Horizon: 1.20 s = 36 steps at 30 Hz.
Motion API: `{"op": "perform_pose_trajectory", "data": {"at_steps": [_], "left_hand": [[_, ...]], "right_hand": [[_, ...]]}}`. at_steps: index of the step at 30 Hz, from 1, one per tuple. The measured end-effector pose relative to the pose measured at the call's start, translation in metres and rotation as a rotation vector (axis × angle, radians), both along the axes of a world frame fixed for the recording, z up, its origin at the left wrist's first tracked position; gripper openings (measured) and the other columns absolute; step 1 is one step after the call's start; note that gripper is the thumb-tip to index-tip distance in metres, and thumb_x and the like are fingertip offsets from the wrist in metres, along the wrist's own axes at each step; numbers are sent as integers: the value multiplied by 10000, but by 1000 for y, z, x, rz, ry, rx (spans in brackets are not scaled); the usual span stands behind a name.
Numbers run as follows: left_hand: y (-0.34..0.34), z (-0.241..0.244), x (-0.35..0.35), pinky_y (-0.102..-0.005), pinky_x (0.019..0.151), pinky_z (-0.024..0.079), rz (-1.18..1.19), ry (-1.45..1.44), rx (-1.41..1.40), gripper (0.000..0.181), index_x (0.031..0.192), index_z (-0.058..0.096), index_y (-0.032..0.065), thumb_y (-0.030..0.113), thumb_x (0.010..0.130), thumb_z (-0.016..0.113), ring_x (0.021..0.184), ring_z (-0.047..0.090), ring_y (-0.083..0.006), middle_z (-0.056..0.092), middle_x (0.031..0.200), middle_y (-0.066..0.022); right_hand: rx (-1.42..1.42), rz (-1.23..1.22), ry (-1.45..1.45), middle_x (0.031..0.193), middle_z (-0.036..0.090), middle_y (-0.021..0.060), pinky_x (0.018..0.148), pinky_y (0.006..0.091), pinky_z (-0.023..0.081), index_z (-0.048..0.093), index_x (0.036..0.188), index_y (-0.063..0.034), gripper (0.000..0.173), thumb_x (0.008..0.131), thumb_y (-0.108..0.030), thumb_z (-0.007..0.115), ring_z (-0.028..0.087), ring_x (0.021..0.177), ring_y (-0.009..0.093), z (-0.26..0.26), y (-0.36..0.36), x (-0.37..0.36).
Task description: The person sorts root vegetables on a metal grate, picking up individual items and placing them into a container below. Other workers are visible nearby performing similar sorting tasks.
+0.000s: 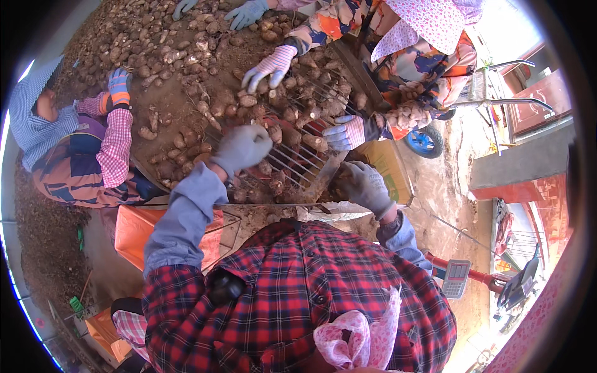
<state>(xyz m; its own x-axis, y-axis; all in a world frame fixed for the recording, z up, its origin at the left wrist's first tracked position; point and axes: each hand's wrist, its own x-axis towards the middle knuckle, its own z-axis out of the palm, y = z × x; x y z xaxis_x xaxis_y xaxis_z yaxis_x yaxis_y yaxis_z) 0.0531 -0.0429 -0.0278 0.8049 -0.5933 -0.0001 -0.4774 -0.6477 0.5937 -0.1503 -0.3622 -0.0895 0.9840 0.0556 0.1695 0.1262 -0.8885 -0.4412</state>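
Observation:
My left hand [245, 149], in a grey work glove, is over the left end of a metal bar grate [298, 161]. Its fingers curl inward and are blurred, so whether they hold anything cannot be made out. On the grate lie soil-covered taro corms [315, 142], some with stringy roots. At the grate's right edge, beside a metal chute edge [329, 170], is my right hand [366, 186] in a matching glove. Its fingers bend down over a dark brown patch, and their tips are hidden.
A large taro heap [177, 42] spreads across the far left. A co-worker's striped-gloved hands [270, 70] reach over the grate from the far side; another person's gloved hand [120, 86] is at left. A cardboard box [385, 168], orange sack [135, 233] and scale display [456, 279] stand nearby.

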Motion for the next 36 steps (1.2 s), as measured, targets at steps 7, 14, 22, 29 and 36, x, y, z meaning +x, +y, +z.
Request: {"op": "perform_pose_trajectory", "data": {"at_steps": [7,14,22,29,36], "left_hand": [[17,-34,91,-439,1085,516,320,-34,369,666,1513,607,111,477,958,651,1195,696,-389,687,1365,-214],[-9,-40,-17,-440,1032,546,-10,62,122,593,1493,615,78,352,971,683,1193,692,-382,666,1354,-219],[41,-34,-92,-297,728,555,267,255,-432,254,1250,743,18,123,1034,664,819,687,-150,740,1013,-45],[108,-24,-121,-232,611,501,690,483,-777,276,1318,716,7,120,1089,612,709,619,-74,729,1140,-63],[115,-5,-82,-270,666,558,476,535,-794,308,1331,691,-37,143,1109,575,778,697,-145,733,1184,-153]], "right_hand": [[89,43,-18,1213,719,187,927,512,569,680,1313,-82,390,949,-216,725,691,1092,430,5,6,-10],[69,98,6,1203,719,181,909,517,563,679,1314,-83,398,950,-240,723,694,1080,422,-16,-15,0],[118,185,-62,1218,715,197,931,505,556,667,1349,-66,423,963,-234,711,686,1092,434,0,-34,50],[273,234,38,1235,697,244,937,493,562,622,1420,-84,516,941,-238,738,682,1113,458,-9,-10,88],[40,15,28,1174,694,236,851,517,587,604,1465,-139,579,937,-334,745,708,1023,446,29,49,102]]}}
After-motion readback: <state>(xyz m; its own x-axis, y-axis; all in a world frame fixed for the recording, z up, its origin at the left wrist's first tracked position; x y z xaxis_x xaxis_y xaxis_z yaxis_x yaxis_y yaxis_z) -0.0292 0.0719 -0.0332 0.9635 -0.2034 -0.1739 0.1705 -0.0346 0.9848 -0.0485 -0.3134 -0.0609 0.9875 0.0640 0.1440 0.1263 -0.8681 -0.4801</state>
